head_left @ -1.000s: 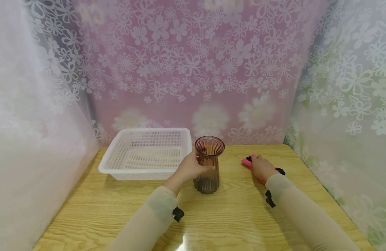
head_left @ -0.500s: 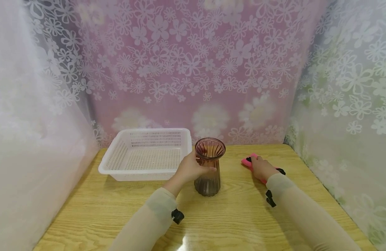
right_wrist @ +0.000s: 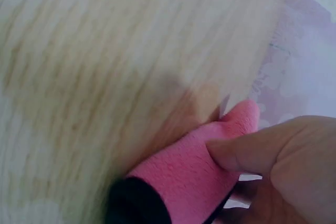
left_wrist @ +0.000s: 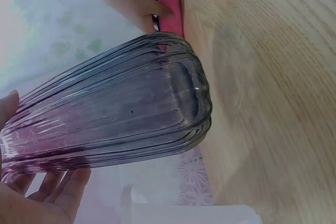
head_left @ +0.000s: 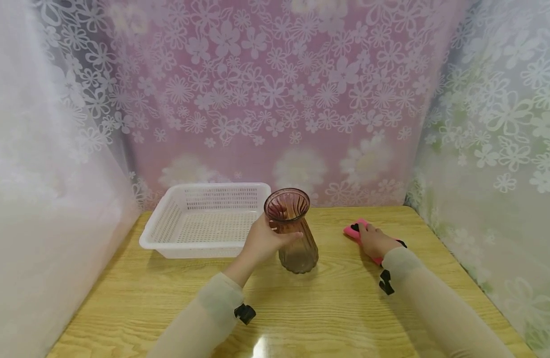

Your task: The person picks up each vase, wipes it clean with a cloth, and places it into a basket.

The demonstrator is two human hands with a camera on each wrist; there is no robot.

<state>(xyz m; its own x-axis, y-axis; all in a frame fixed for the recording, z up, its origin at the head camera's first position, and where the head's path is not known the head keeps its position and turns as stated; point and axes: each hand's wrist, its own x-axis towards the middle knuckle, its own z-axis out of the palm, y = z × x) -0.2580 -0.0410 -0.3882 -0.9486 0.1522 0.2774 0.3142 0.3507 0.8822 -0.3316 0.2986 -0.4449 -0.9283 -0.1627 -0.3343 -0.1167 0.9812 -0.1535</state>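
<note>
In my left hand I grip a ribbed glass vase, purple at its flared mouth and smoky grey at the base. It leans, mouth to the left and base to the right, with the base close over the table in the left wrist view. Thumb and fingers go round its neck. My right hand holds a fuzzy pink item with black trim low at the table's right side; the thumb presses on it from above. My palm hides part of this item, and its exact kind does not show.
A white perforated plastic basket stands at the back left, just beside my left hand. The wood-grain table runs back to a pink flowered curtain, with pale flowered curtains on both sides.
The vase came slightly toward me, then tilted, its mouth swinging left and its base right. My left hand moved a little left with it. The right hand stays almost where it was.
</note>
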